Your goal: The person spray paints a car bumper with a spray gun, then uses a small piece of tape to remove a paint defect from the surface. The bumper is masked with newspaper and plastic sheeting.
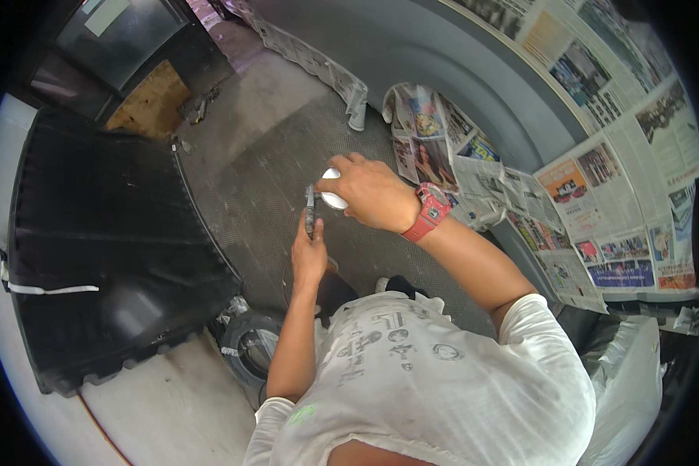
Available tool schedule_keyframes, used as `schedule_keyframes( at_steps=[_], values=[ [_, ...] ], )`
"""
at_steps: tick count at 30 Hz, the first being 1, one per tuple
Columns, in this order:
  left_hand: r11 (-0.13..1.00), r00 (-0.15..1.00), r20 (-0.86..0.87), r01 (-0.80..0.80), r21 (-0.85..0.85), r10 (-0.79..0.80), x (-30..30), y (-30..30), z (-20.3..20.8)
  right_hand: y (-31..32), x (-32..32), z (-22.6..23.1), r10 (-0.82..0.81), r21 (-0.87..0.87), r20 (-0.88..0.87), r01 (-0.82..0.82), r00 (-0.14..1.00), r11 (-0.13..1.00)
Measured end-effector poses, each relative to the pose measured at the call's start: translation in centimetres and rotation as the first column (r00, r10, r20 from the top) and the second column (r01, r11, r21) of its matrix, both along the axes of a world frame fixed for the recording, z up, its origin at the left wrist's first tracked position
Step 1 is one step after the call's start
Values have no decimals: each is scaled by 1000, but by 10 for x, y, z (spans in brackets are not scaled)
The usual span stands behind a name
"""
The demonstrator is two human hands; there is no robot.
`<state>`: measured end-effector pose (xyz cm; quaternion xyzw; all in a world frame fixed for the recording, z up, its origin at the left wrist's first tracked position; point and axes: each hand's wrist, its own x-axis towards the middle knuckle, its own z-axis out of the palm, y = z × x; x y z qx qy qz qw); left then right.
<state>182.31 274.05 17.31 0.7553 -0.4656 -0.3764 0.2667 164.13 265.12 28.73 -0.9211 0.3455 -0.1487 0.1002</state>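
Holding a slim tool up to a white round piece

The right hand (pixel 369 194) was curled around the white round piece (pixel 334 200); the left hand (pixel 309 252), narrowed to a pinch, gripped the slim grey tool (pixel 311 210) just left of that piece. Whether they touched, I couldn't tell. To me the step looked like working one against the other, and the next move seemed to call for a steady left pinch. Further left of the piece sat a black moulded panel (pixel 116 225); right of it, newspaper sheets (pixel 598 213).
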Motion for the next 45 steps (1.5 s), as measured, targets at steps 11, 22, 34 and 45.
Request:
schedule_keyframes(
  at_steps=[11,22,34,45],
  values=[
    [999,996,-94,0,50,5,134,-170,-14,-168,154,-9,-161,72,-124,171,979,983],
    [940,924,-192,-340,-26,329,320,-322,-39,-245,251,-62,-409,382,429,249,805,890],
    [785,806,-335,-573,-235,488,449,-529,-30,-321,246,-201,-650,626,191,419,735,658],
    [920,947,-70,-321,-227,313,487,-753,-69,-546,296,-249,-532,684,77,344,843,644]
  ],
)
